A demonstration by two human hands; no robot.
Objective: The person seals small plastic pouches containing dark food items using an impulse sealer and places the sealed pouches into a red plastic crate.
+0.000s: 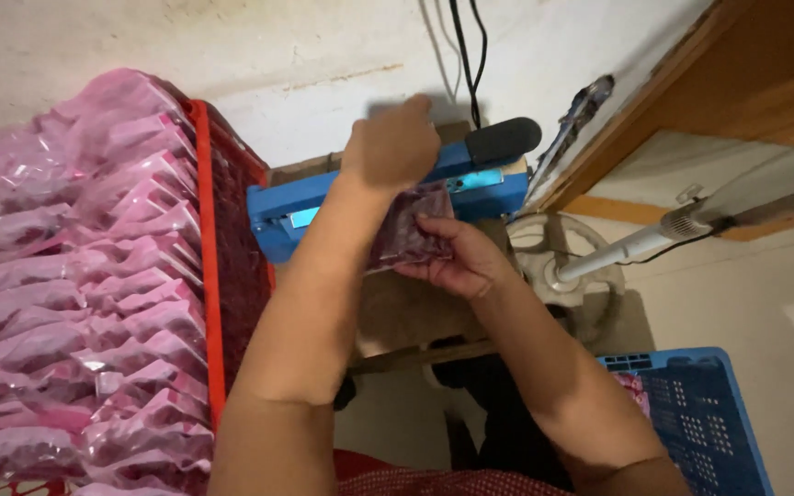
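Left hand grip pressed closed on blue sealer arm; right hand grip pinching clear pouch.

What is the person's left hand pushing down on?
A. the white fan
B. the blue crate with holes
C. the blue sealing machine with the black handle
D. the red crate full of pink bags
C: the left hand rests on top of the blue sealing machine with the black handle, while the right hand holds a small clear plastic bag of dark reddish contents at its edge.
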